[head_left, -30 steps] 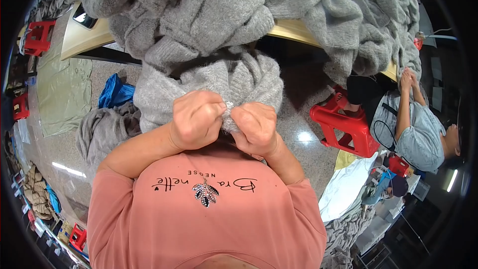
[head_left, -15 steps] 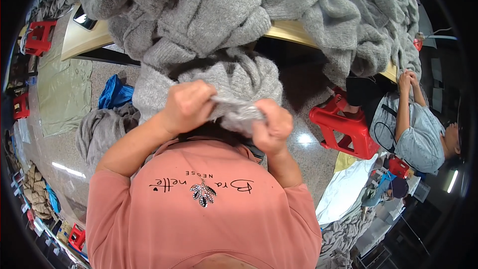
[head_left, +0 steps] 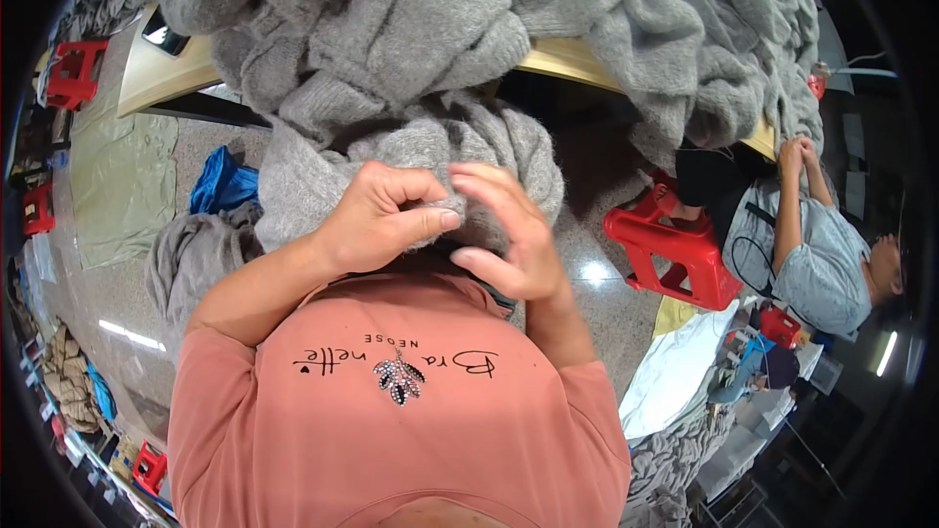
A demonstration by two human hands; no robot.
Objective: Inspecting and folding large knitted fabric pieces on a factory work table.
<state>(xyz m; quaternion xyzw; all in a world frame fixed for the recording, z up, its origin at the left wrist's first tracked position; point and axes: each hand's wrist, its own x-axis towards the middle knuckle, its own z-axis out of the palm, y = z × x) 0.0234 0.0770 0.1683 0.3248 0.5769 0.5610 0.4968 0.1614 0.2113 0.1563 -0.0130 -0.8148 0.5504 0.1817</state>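
Observation:
A grey knitted garment (head_left: 504, 142) lies bunched in my lap, below the table edge. Over its near side is my left hand (head_left: 386, 220), its fingers curled and its thumb pointing right; whatever it may grip is hidden. Close by on the right, my right hand (head_left: 509, 235) is slightly blurred. Its thumb and fingers are spread, with nothing seen between them. The two hands are apart by a narrow gap, and grey knit shows behind it.
Grey knitwear (head_left: 421, 20) is heaped on the wooden table (head_left: 567, 61), and a phone (head_left: 164, 31) lies at its left end. A red stool (head_left: 675, 249) stands right, near a seated person (head_left: 817, 254). Blue cloth (head_left: 225, 181) and grey knitwear (head_left: 201, 259) lie left.
Both hands were closed on a stretch of the grey knit pulled between them. The right hand has let go and opened, and that stretch has dropped from between the hands.

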